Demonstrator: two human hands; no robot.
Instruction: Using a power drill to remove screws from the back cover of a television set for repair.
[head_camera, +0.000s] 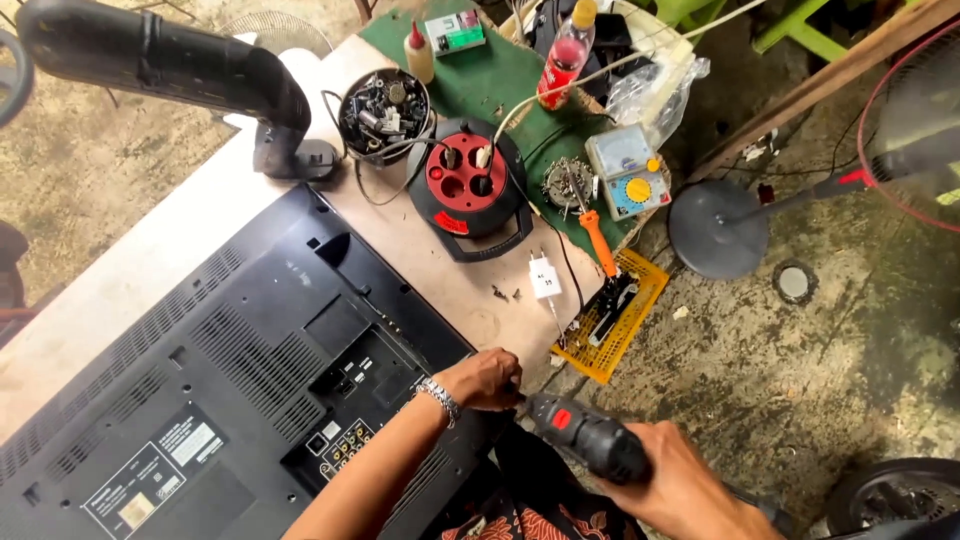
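Your right hand (690, 490) is wrapped around the compact black electric screwdriver (590, 440), a solid rigid tool, at the lower edge of the big, fragile black flat-screen television (230, 370) lying face-down on the worktop (440, 270), your left hand (487, 380) closed at its tip.

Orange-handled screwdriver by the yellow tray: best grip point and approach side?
Grip the orange handle, the thickest, bare part of the orange-handled screwdriver. It lies flat, handle toward the yellow tray, shaft running up to the round metal part. Come from above, fingers closing across the handle; the extension cord reel crowds the left side. Both hands are busy: the right hand holds the power screwdriver.
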